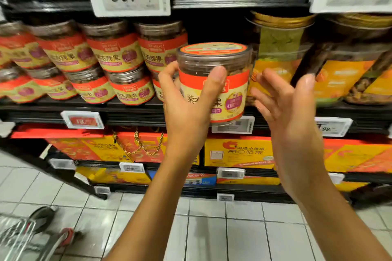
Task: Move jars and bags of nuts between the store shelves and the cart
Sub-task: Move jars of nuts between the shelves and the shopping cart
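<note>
Left hand fingers wrap the jar; right hand fingers spread just beside it.

The jar in the left hand is clear glossy plastic with a smooth, shiny printed paper-like label, and the jars stacked on the shelf share that look. The bigger jars to the right are clear plastic too, one with a ribbed gold lid of metallic sheen. The shelf is matt black, the boxes below look like glossy printed card, and the floor is smooth, lightly shiny tile.
</note>
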Available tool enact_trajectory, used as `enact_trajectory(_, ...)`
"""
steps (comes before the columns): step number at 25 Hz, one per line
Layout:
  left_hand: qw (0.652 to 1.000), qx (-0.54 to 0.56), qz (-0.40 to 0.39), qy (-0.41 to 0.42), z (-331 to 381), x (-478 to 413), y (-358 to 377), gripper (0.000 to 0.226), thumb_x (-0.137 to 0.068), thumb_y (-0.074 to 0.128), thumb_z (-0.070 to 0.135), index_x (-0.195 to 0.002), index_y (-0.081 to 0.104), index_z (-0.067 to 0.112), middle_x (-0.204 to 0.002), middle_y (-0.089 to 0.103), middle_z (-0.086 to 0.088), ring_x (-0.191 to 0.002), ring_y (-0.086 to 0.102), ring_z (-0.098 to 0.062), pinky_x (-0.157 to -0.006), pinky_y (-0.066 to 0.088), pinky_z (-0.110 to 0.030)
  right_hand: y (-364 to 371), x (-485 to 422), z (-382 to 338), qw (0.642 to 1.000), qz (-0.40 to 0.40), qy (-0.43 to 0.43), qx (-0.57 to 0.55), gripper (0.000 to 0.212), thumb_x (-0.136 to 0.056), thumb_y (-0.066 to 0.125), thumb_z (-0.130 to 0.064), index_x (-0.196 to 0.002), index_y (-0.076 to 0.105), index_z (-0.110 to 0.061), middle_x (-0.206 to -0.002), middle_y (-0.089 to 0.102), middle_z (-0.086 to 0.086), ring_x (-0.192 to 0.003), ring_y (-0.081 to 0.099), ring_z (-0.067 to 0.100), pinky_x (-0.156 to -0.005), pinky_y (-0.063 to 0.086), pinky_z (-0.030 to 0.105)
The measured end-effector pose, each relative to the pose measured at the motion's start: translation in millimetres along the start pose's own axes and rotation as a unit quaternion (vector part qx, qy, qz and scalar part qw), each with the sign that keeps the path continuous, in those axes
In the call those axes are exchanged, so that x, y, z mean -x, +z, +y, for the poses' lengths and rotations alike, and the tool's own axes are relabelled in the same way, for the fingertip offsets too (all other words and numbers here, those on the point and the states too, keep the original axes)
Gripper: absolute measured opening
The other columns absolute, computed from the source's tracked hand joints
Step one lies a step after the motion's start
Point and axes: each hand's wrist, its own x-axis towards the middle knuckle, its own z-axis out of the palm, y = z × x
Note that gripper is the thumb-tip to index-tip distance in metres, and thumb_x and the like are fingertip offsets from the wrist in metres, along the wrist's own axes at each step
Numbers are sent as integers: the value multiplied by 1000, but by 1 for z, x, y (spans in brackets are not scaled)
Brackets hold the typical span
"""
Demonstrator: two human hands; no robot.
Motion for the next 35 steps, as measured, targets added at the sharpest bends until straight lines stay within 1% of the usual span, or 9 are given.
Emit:
enact_trajectory(2, 1000, 2, 4, 8, 0, -10, 3, 76, -63, 62, 57, -119, 36, 13, -110, 59, 1, -101, 62, -4, -88, 50, -26, 2, 5, 1, 1000, -1, -15, -4, 61, -85, 20, -53, -129, 50, -23, -128, 60, -11, -121, 53, 1, -110, 36, 31)
enact_trajectory(6, 983, -172, 27, 62, 3, -34, 1, 72, -67, 46, 72, -113, 52, 17, -110, 36, 2, -106, 36, 11, -99, 31, -9, 16, -10, 1, 997, -7, -76, -24, 57, -91, 24, -42, -132, 48, -12, -128, 61, -7, -123, 51, 3, -109, 38, 28)
enact_trajectory(9, 988, -138, -11, 62, 5, -41, -2, 61, -76, 51, 61, -121, 52, 19, -110, 46, 4, -103, 49, -1, -99, 41, -22, 19, -27, 2, 994, -10, -105, -20, 38, -93, 23, -39, -116, 52, -29, -107, 66, -24, -112, 55, -9, -90, 43, 9)
enact_trajectory(11, 997, -51, -21, 46, 1, -41, -3, 48, -86, 53, 44, -121, 44, 13, -117, 55, -9, -104, 55, -7, -99, 46, -32, 16, -36, 8, 996, -6, -80, 31, 41, -91, 23, -50, -120, 48, -35, -112, 59, -30, -111, 52, -14, -87, 41, 4)
enact_trajectory(14, 994, -81, -35, 69, -15, -32, -12, 35, -94, 39, 31, -122, 46, 12, -113, 58, 5, -104, 55, 8, -90, 46, -16, 8, -45, 19, 994, 8, -56, 90, 56, -87, 24, -62, -133, 41, -34, -130, 49, -22, -124, 44, -9, -101, 37, 12)
enact_trajectory(18, 990, -112, -61, 63, -37, -14, -29, 50, -94, 33, 40, -139, 41, 18, -142, 47, 3, -134, 40, -6, -111, 35, -34, 14, -34, 30, 969, 111, -144, 169, 34, -94, 26, -47, -115, 50, -39, -125, 55, -2, -118, 52, 2, -98, 42, 18)
enact_trajectory(20, 990, -104, -77, 55, -41, -11, -29, 51, -93, 31, 42, -139, 38, 21, -146, 43, 4, -136, 36, -2, -113, 31, -27, 18, -32, 34, 965, 110, -163, 175, 43, -94, 25, -43, -118, 55, -26, -124, 57, 2, -117, 53, 5, -98, 43, 22)
enact_trajectory(29, 982, -149, -99, 55, -43, -17, -28, 44, -95, 38, 39, -136, 44, 24, -146, 40, 10, -134, 32, 8, -105, 28, -8, 13, -43, 38, 980, 76, -83, 166, 47, -91, 24, -44, -125, 52, -28, -138, 48, -8, -131, 41, 2, -112, 33, 33)
enact_trajectory(35, 986, -155, -32, -57, 4, 22, -66, 22, -90, 47, 33, -109, 59, 34, -112, 63, 4, -105, 61, -9, -86, 47, -18, 27, -9, 17, 977, 106, -12, 184, 33, -91, 28, -41, -91, 59, -31, -104, 62, 5, -94, 62, 7, -85, 50, 25)
